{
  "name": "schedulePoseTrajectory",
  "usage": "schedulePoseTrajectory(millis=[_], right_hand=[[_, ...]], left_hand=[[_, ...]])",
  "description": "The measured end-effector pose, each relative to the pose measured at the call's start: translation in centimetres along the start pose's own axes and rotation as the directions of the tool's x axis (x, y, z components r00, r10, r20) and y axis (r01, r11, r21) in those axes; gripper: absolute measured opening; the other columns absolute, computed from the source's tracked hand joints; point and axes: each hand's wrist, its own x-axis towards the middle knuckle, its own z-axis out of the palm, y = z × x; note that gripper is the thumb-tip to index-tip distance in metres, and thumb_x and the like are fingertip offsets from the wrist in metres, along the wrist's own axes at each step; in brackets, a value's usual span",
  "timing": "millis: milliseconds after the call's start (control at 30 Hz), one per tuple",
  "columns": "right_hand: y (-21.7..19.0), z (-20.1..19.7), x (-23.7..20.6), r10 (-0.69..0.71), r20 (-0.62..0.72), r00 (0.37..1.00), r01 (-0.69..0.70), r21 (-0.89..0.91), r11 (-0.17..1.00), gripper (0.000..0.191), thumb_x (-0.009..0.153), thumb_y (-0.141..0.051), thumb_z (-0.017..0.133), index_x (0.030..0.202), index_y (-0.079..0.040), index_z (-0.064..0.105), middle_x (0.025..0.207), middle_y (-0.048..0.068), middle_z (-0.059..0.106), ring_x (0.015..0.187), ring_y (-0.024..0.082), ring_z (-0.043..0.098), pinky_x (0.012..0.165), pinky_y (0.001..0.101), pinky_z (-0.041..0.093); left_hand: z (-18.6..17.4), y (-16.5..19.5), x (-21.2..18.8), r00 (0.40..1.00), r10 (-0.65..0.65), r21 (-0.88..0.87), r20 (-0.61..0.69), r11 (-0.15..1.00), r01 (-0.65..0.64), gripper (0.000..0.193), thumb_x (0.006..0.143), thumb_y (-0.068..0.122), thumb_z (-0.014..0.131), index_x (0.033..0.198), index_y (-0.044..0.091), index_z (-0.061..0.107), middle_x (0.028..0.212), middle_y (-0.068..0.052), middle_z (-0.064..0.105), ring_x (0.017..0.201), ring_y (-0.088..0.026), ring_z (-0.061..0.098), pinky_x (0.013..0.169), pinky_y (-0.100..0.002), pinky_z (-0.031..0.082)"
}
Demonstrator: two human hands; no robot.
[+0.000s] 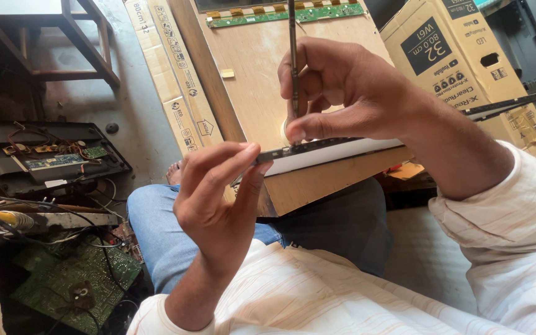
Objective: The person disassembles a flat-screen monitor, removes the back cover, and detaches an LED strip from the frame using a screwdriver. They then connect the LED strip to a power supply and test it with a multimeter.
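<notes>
Workshop floor, seen from above: grey concrete surrounding a large brown wooden board that is resting across the seated person's blue-jeaned knee and serving as the landmark for every position below.

At the near edge of the board, the left hand is pinching the free end of a long, thin strip with a dark metal top and a white underside, thumb and fingers closed together on it. Just above that strip, the right hand is gripping a slender metal screwdriver shaft upright, its fingers clamped around the shaft and its tip meeting the strip close to the left hand's grip; the contact point itself is hidden behind the fingers.

At the far edge of the board, a narrow green circuit strip with gold connectors is lying flat. Left of the board, a long flat cardboard carton is lying on the floor, and farther left an opened black chassis with wiring and a loose green circuit board are sitting. Right of the board, a tan cardboard box is standing tilted.

Progress, as judged: the strip is lifted at one end and is being worked with the tool, so the job appears mid-way; how many fastenings remain cannot be told.
</notes>
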Motion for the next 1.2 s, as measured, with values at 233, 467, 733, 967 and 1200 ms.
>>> schedulePoseTrajectory(millis=[233,467,733,967,1200], right_hand=[[0.2,0.0,-0.1,-0.055,-0.009,0.998,0.055,-0.076,0.996,0.037,0.096,-0.012,0.079,0.119,-0.008,0.049,0.098,0.003,0.072,0.099,0.01,0.076,0.078,0.023,0.059],[0.3,0.0,-0.1,-0.026,-0.004,1.0,0.026,-0.04,0.999,0.039,0.095,-0.012,0.081,0.119,-0.007,0.05,0.097,0.003,0.071,0.1,0.011,0.076,0.079,0.0228,0.059],[0.5,-0.2,0.4,-0.025,0.041,0.999,0.021,0.093,0.995,0.036,0.098,-0.012,0.076,0.122,-0.005,0.05,0.096,0.008,0.075,0.094,0.014,0.077,0.074,0.0258,0.062],[0.0,-2.4,-1.0,0.161,0.015,0.987,-0.161,0.18,0.97,0.038,0.097,-0.015,0.073,0.122,-0.002,0.048,0.088,0.012,0.076,0.081,0.017,0.078,0.071,0.0295,0.068],[0.5,-3.7,-3.3,0.299,-0.023,0.954,-0.291,0.165,0.942,0.04,0.091,-0.015,0.077,0.119,-0.002,0.052,0.084,0.012,0.076,0.08,0.017,0.078,0.069,0.0293,0.067]], left_hand=[[0.4,0.0,-0.5,0.997,0.069,0.028,-0.047,0.997,-0.068,0.033,0.093,-0.001,0.086,0.121,0.011,0.073,0.111,-0.004,0.068,0.095,-0.011,0.07,0.079,-0.022,0.059],[0.1,-0.5,-0.8,0.98,0.197,0.123,-0.018,0.973,-0.193,0.035,0.091,-0.003,0.087,0.12,0.008,0.072,0.104,-0.003,0.064,0.097,-0.014,0.069,0.076,-0.022,0.061],[0.3,-0.8,-0.6,0.964,0.265,0.188,0.002,0.947,-0.26,0.037,0.09,-0.005,0.087,0.12,0.008,0.072,0.104,-0.003,0.064,0.096,-0.016,0.07,0.08,-0.027,0.061],[0.5,0.0,-0.6,0.971,0.237,0.209,0.008,0.95,-0.234,0.035,0.09,-0.004,0.088,0.12,0.006,0.072,0.103,-0.006,0.067,0.095,-0.019,0.069,0.076,-0.03,0.057],[0.9,-0.8,-1.0,0.976,0.218,0.252,-0.007,0.945,-0.209,0.029,0.093,-0.001,0.088,0.118,0.004,0.073,0.109,-0.008,0.07,0.099,-0.02,0.072,0.075,-0.028,0.06]])
